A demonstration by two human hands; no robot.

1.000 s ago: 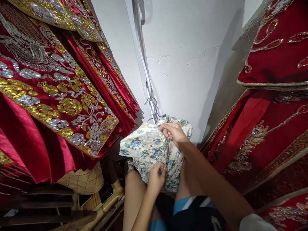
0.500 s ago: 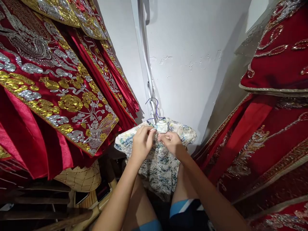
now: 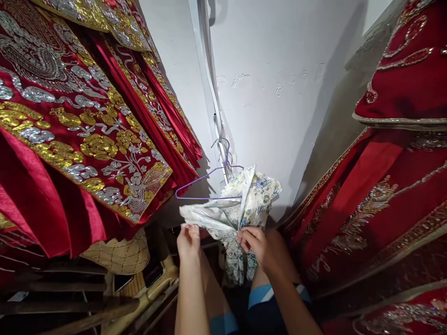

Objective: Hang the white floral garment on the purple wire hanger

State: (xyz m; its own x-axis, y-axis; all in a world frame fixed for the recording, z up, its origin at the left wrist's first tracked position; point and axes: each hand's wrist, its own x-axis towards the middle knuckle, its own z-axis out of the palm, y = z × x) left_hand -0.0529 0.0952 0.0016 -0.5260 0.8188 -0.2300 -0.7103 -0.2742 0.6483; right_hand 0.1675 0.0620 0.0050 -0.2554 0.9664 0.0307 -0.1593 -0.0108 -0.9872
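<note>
A white floral shirt (image 3: 260, 197) with blue and yellow print hangs half off a purple wire hanger (image 3: 197, 179). Its right shoulder still covers one end of the hanger, while the left end is bare. Pinched in my left hand (image 3: 189, 239) is the edge of the shirt's left side, drawn down and away from the hanger. My right hand (image 3: 252, 242) grips the shirt's front edge near the middle, fingers closed on the cloth. Below my hands the lower part of the shirt hangs bunched between my knees.
The hanger's hook hangs on a pale metal upright (image 3: 209, 83) against a white wall (image 3: 265, 121). Red garments with gold and silver embroidery (image 3: 101, 146) hang on the left; beaded red garments (image 3: 394, 209) hang on the right. A wooden chair frame (image 3: 157, 284) stands at lower left.
The shirt's left side has come off the hanger, baring its left end. My left hand moved down and left with the cloth; my right hand moved lower on the front.
</note>
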